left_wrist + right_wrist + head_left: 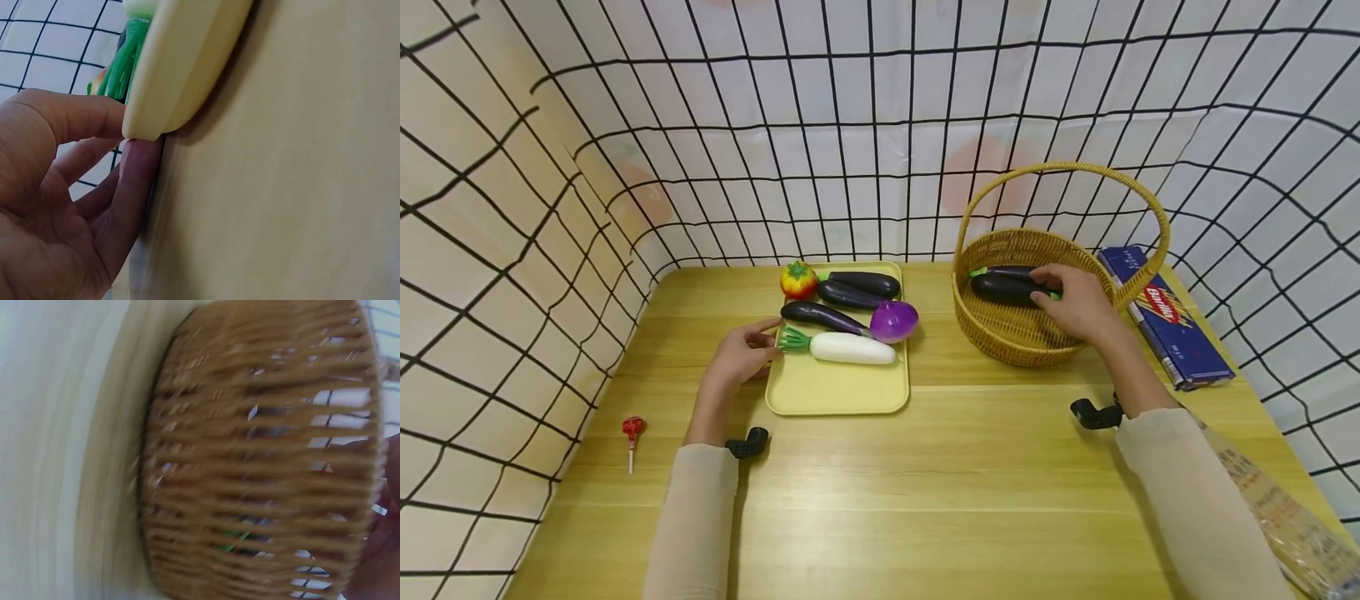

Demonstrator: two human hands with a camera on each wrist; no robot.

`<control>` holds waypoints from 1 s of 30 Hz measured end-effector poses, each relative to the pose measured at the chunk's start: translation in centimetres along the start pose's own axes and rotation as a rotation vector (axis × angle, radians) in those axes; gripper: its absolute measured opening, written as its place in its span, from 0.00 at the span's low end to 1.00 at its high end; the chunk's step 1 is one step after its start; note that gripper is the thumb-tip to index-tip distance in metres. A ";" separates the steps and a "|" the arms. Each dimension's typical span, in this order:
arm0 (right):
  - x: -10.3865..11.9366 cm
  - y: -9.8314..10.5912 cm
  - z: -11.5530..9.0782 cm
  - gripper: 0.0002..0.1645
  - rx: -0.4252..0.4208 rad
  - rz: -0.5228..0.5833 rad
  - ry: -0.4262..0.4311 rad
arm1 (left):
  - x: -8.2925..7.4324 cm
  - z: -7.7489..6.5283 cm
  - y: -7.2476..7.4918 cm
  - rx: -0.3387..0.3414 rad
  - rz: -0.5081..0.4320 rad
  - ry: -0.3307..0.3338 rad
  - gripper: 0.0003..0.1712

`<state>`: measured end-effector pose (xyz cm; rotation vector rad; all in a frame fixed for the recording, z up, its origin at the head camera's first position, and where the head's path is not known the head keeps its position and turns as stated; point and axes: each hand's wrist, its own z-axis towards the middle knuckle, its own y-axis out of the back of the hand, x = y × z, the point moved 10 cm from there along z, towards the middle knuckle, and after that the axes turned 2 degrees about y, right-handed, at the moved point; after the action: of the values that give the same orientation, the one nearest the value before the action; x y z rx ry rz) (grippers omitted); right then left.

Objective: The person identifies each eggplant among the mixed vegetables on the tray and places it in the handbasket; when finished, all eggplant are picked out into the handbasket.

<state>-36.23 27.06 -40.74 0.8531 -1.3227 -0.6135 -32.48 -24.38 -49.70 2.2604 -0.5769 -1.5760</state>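
Observation:
My right hand point(1073, 302) reaches into the wicker basket point(1026, 354) and grips an eggplant point(1003, 289) near its green stem end. A second eggplant point(1011, 271) lies just behind it. In the right wrist view the basket's woven side point(262, 456) hides most of that hand. At the yellow tray's point(838, 396) left edge, my left hand point(742, 356) pinches the rim, fingers above and below it in the left wrist view. On the tray are a white radish point(853, 349), three eggplants point(850, 295), a purple onion point(894, 322) and a red-yellow round vegetable point(798, 281).
Black wire mesh point(872, 129) walls in the table point(925, 483) at the back and sides. A blue pasta box point(1187, 342) lies right of the basket, with a clear plastic bag point(1285, 517) nearer me. Far left lies a red lollipop point(633, 427).

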 end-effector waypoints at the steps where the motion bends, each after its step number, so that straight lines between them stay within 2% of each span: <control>1: 0.6 0.1 -0.2 0.25 -0.015 0.016 0.011 | 0.0 0.0 0.0 0.002 0.002 -0.003 0.37; 7: 4.3 -0.2 -1.4 0.22 -0.071 0.101 0.082 | -0.1 -0.1 0.1 0.012 -0.009 -0.010 0.37; 12: 7.4 -1.9 -1.5 0.23 -0.071 0.158 0.143 | -0.1 0.0 0.0 0.014 -0.019 -0.005 0.37; 18: 11.2 -4.0 -0.9 0.22 -0.065 0.171 0.213 | 0.0 0.1 0.0 0.013 -0.013 -0.015 0.37; 23: 13.5 -6.0 -0.5 0.22 -0.022 0.203 0.238 | -0.1 0.2 0.0 0.009 -0.021 -0.018 0.37; 30: 15.7 -8.9 0.6 0.25 0.065 0.222 0.282 | 0.0 0.1 -0.1 0.018 -0.022 -0.019 0.37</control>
<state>-33.51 9.30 -39.01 0.7998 -1.1642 -0.2664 -32.55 -24.30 -49.76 2.2742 -0.5757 -1.6108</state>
